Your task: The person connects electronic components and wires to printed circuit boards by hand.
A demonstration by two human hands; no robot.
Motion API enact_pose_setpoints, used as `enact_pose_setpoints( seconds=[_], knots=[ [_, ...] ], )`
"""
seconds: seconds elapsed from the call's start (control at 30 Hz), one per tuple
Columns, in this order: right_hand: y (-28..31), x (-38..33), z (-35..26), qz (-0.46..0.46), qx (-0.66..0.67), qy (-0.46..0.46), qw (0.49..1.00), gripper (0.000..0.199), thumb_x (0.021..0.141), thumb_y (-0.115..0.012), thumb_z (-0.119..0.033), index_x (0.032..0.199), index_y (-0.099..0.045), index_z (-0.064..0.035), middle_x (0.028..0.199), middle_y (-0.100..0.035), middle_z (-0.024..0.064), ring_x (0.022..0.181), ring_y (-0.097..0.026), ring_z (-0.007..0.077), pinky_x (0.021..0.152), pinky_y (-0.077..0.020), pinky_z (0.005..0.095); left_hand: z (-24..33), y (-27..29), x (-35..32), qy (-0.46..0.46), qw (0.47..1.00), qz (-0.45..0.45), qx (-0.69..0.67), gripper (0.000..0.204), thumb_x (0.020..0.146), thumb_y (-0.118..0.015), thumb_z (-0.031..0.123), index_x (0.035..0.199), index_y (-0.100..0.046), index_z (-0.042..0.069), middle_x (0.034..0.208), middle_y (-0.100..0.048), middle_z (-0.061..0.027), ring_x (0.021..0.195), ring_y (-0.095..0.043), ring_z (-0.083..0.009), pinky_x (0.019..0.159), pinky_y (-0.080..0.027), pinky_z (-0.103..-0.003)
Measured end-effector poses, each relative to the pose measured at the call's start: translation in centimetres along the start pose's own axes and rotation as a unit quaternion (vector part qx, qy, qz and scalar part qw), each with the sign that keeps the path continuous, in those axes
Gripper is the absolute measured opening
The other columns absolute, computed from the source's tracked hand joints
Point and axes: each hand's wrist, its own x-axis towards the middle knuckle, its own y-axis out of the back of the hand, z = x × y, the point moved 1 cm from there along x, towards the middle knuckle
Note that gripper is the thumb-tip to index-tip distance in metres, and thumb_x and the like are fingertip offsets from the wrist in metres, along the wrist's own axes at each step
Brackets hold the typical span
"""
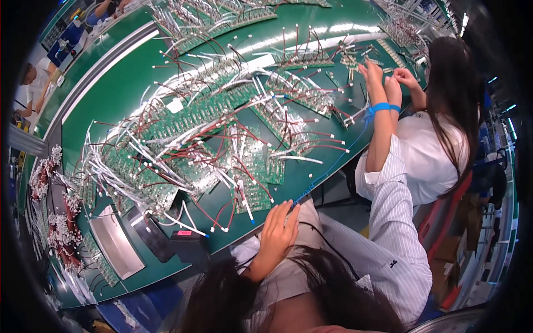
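Note:
My left hand [278, 227] lies with its fingers stretched out at the near edge of the green table, its fingertips next to the coiled part of a blue cord [304, 194]. That cord runs up toward the blue wrist strap [380, 107] on my right arm. Far out over the right part of the table, my right hand [373, 74] has its fingers bent in among small narrow circuit boards [373, 54]; what lies between them is hidden. Between my hands spread green circuit boards [251, 195] with white and dark red wires attached.
Close on my right sits a co-worker in white, whose hand [410, 80] works beside mine. More wired boards [208, 25] lie at the back. At the left are wire bundles [66, 233], a metal tray [116, 241] and a black box [189, 244] near the table edge.

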Motion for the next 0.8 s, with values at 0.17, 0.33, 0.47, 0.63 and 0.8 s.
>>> enact_pose_setpoints(
  seconds=[0.17, 0.33, 0.47, 0.63, 0.8],
  knots=[
    [-1.9, -12.1, -7.6, -0.09, 0.129, 0.05, 0.986, 0.02, 0.082, -0.047, -0.004, 0.097, -0.048, 0.0086, 0.085, -0.055, 0.0161, 0.078, -0.06, 0.0251, 0.066, -0.0518, 0.0284, 0.1, -0.2, -0.3, -0.017, 0.999, 0.002, 0.04, 0.043, 0.071, -0.059, 0.004, 0.112, -0.048, -0.001, 0.111, -0.047, -0.0166, 0.101, -0.047, -0.0298, 0.084, -0.039, -0.04],
    [-0.1, -21.4, -5.1, 0.011, -0.198, 0.221, 0.955, 0.015, 0.085, -0.041, -0.003, 0.097, -0.047, 0.0018, 0.09, -0.058, 0.0138, 0.07, -0.059, 0.019, 0.061, -0.0472, 0.028, 1.1, -0.8, -0.5, -0.007, 0.999, -0.023, 0.03, 0.041, 0.072, -0.059, 0.005, 0.111, -0.049, -0.001, 0.111, -0.047, -0.0163, 0.101, -0.046, -0.0296, 0.084, -0.037, -0.04],
    [1.9, -24.3, -1.3, -0.007, -0.388, 0.226, 0.893, 0.015, 0.078, -0.052, -0.006, 0.091, -0.052, -0.0008, 0.085, -0.056, 0.0145, 0.077, -0.056, 0.0283, 0.067, -0.0438, 0.0359, 2.1, -1.5, -1.1, -0.001, 0.999, -0.037, 0.002, 0.038, 0.073, -0.058, 0.004, 0.11, -0.05, 0.0, 0.111, -0.049, -0.0153, 0.099, -0.047, -0.0308, 0.084, -0.037, -0.04],
    [2.0, -23.4, -0.3, -0.026, -0.489, 0.215, 0.845, 0.021, 0.075, -0.061, -0.018, 0.088, -0.057, -0.0022, 0.079, -0.059, 0.0121, 0.073, -0.057, 0.0291, 0.062, -0.0443, 0.0385, 2.7, -1.8, -2.1, -0.001, 0.998, -0.057, -0.018, 0.038, 0.072, -0.058, 0.004, 0.109, -0.05, 0.0, 0.108, -0.051, -0.0145, 0.097, -0.049, -0.03, 0.084, -0.037, -0.039],
    [2.1, -22.9, -1.3, -0.011, -0.369, 0.183, 0.911, 0.017, 0.076, -0.06, -0.011, 0.089, -0.059, -0.0005, 0.068, -0.061, 0.011, 0.059, -0.06, 0.0214, 0.052, -0.0461, 0.0316, 3.3, -1.9, -2.1, 0.018, 0.997, -0.053, -0.056, 0.036, 0.072, -0.057, 0.003, 0.108, -0.052, 0.002, 0.101, -0.055, -0.0128, 0.094, -0.051, -0.0285, 0.083, -0.038, -0.037]
  ],
)
